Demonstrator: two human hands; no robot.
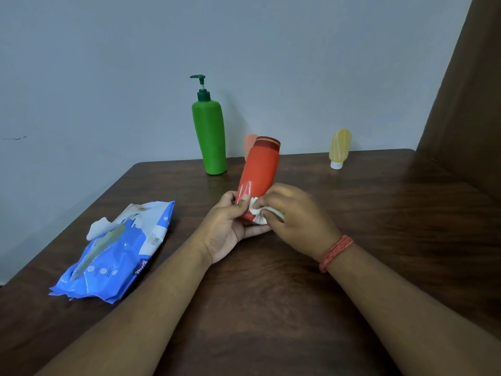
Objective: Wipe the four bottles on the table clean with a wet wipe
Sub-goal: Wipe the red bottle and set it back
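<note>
My left hand (230,226) grips the lower end of a red-orange bottle (260,169) with a dark red cap, tilted away from me above the table. My right hand (295,215) pinches a crumpled white wet wipe (257,211) against the bottle's lower side. A tall green pump bottle (210,134) stands upright at the table's back edge. Behind the red bottle a small pale orange bottle (249,143) is mostly hidden. A small yellow bottle (339,149) stands on its white cap at the back right.
A blue pack of wet wipes (119,251) lies on the dark wooden table (379,240) at the left, its flap open and a wipe sticking out. A grey wall runs behind the table. A brown panel rises at the right.
</note>
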